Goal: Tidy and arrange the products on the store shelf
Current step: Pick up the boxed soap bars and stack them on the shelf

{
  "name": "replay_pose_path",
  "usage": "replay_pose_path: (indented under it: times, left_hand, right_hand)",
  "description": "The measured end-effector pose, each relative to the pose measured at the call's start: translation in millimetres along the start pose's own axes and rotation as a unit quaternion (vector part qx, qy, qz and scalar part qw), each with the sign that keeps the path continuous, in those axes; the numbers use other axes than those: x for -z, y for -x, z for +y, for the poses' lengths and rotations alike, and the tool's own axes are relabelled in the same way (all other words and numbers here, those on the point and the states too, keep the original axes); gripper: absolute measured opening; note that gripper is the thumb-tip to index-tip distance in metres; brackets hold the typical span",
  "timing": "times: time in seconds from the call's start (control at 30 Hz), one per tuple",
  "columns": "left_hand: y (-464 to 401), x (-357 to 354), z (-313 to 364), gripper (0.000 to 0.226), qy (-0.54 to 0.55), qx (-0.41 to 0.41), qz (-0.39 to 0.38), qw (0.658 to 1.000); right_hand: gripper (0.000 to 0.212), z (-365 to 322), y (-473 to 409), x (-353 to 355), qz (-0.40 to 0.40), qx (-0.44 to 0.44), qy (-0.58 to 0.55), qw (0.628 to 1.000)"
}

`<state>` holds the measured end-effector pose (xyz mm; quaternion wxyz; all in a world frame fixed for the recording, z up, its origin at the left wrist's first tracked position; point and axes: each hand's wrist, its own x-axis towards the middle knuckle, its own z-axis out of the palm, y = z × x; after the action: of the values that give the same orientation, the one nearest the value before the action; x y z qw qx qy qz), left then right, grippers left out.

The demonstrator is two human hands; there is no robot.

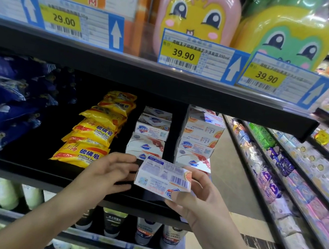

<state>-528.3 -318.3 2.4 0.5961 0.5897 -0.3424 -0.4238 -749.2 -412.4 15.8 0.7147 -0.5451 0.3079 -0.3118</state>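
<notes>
A white soap box [163, 176] with a barcode is held just in front of the middle shelf [25, 165]. My right hand [197, 201] grips its right end and lower edge. My left hand [109, 171] has spread fingers touching the box's left end. Behind the box stand two stacks of white soap boxes, one in the middle [150, 133] and one at the shelf's right end [200, 138]. A leaning pile of yellow sulfur soap packs [94, 131] lies to their left.
Blue packets [7, 101] fill the shelf's left side. The upper shelf carries price tags [195, 56] and pink and yellow character bottles [199, 14]. Bottles and tubes [112, 223] stand on the lower shelves. Another shelf row [301, 176] runs along the right of the aisle.
</notes>
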Motion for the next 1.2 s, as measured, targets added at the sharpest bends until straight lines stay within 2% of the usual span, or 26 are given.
replay_pose_path:
  times: [0.07,0.13,0.2,0.3,0.5,0.7,0.87,1.03,1.2]
  left_hand:
    - [0.3,-3.9,6.2,0.025,0.021,0.045,-0.009,0.999]
    - [-1.6,-7.5,10.6,0.033,0.053,0.092,-0.028,0.994]
    - [-2.7,-7.8,10.3,0.042,0.055,0.104,-0.072,0.99]
    - [-1.9,-5.5,3.8,0.048,-0.004,0.069,-0.126,0.99]
    - [-1.8,-3.5,0.0,0.038,-0.02,0.045,-0.141,0.989]
    - [2.4,-5.3,7.1,0.031,-0.023,0.011,-0.123,0.992]
    - [4.8,-6.2,12.1,0.034,-0.02,-0.005,-0.092,0.996]
    - [6.1,-5.8,11.7,0.04,-0.016,-0.025,-0.088,0.996]
    - [10.2,-6.3,5.4,0.044,-0.041,-0.05,-0.093,0.994]
  right_hand:
    - [0.063,1.3,0.7,0.8,-0.003,0.027,0.058,0.998]
    - [0.058,2.4,2.2,-0.5,-0.021,0.052,0.096,0.994]
    - [0.054,4.2,3.4,-1.8,-0.037,0.066,0.123,0.99]
    - [0.054,6.6,4.8,-4.1,-0.046,0.077,0.144,0.985]
    - [0.055,8.8,4.8,-4.3,-0.048,0.086,0.148,0.984]
    - [0.08,3.5,5.8,-1.3,-0.066,0.063,0.106,0.99]
    - [0.068,-2.8,2.8,0.2,-0.052,0.035,0.124,0.99]
    - [0.049,-7.6,-1.4,2.4,-0.045,-0.032,0.066,0.996]
    - [0.049,-2.8,-4.0,-0.8,-0.002,-0.075,0.023,0.997]
